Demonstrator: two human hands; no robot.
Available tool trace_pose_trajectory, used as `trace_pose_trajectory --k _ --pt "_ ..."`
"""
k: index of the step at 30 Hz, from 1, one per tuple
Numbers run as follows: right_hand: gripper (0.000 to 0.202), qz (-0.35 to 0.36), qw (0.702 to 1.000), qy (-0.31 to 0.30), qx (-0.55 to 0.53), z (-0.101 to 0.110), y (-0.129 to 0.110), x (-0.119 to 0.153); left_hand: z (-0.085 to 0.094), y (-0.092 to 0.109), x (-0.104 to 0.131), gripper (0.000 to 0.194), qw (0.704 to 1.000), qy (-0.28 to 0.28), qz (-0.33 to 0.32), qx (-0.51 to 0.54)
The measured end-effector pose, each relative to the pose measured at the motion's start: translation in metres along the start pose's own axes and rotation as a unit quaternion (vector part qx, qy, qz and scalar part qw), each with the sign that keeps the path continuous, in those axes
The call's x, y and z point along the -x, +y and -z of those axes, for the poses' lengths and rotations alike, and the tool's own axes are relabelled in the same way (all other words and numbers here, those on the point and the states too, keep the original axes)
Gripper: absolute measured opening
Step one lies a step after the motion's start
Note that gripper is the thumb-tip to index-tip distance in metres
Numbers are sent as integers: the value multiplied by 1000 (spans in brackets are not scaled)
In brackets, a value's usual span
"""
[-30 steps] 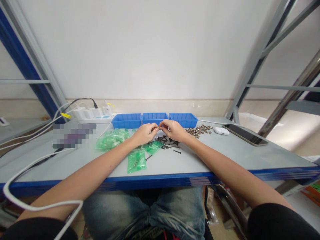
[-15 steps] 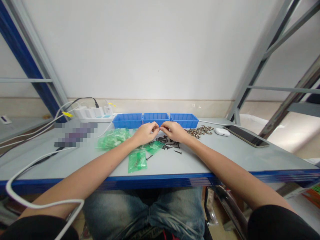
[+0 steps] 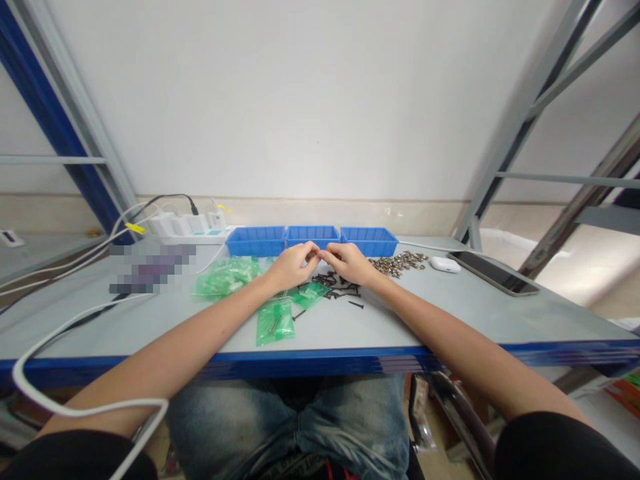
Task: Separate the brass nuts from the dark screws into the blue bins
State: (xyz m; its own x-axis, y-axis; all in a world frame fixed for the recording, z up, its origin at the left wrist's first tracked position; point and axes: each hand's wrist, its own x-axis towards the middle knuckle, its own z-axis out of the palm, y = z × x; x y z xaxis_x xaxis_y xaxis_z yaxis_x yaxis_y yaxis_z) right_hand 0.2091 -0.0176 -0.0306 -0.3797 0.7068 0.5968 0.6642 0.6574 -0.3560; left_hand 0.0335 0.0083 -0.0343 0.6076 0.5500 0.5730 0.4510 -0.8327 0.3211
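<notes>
My left hand (image 3: 296,265) and my right hand (image 3: 349,261) meet fingertip to fingertip in front of the middle blue bin. Both are closed in a pinch; whatever lies between the fingers is too small to make out. Just below them is a loose pile of dark screws (image 3: 333,283), with a single screw (image 3: 356,305) apart from it. A green plastic bag (image 3: 275,322) with something thin inside lies near the table's front edge, and another green bag (image 3: 311,292) lies beside the screws. Several more green bags (image 3: 225,277) are heaped beyond my left forearm.
Three blue bins, left (image 3: 256,241), middle (image 3: 313,233) and right (image 3: 369,241), stand along the back. Small shiny metal parts (image 3: 400,263) are heaped right of my hand. A white case (image 3: 445,265) and a phone (image 3: 495,272) lie farther right. A power strip (image 3: 195,237) and cables occupy the left.
My fingertips have come slightly closer together. Otherwise the hands hold almost the same place, and the things on the table have not moved.
</notes>
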Motion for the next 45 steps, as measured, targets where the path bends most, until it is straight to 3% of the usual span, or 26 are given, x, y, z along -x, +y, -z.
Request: trace_pose_trajectory --k 18,36,40,45 --pt "41 -20 999 35 23 -2 -6 1 -3 1 0 16 1000 -4 -13 -9" --pt "33 -18 998 10 58 0 -5 1 -4 -2 1 17 1000 -11 -21 -5" --pt "32 -37 998 21 56 -1 -4 0 -2 -3 0 16 1000 0 -1 -16" --pt "15 -44 996 36 71 -1 -4 2 -1 -10 -2 15 999 1 36 -36"
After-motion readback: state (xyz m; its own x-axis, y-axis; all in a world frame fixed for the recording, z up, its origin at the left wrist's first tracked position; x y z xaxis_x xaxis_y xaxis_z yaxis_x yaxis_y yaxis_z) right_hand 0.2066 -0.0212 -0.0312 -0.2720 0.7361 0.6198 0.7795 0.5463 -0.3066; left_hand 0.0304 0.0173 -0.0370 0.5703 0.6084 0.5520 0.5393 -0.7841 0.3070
